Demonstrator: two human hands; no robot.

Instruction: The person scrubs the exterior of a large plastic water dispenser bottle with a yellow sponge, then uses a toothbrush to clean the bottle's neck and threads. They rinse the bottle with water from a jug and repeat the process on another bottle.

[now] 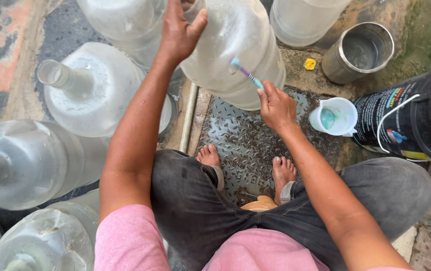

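A large clear water jug [240, 50] stands tilted on a metal tread plate [245, 140] in front of me. My left hand [178, 32] grips its upper shoulder near the neck. My right hand [275, 105] holds a toothbrush [245, 73] with a teal and purple handle; its bristle head touches the jug's side. My bare feet [210, 156] rest on the plate below the jug.
Several other clear jugs [92, 90] crowd the left side and the top. A small white pitcher [334, 116] with bluish liquid stands right of my hand, beside a black bucket [416, 120]. A steel pot [358, 50] and a yellow scrap [309, 63] lie beyond.
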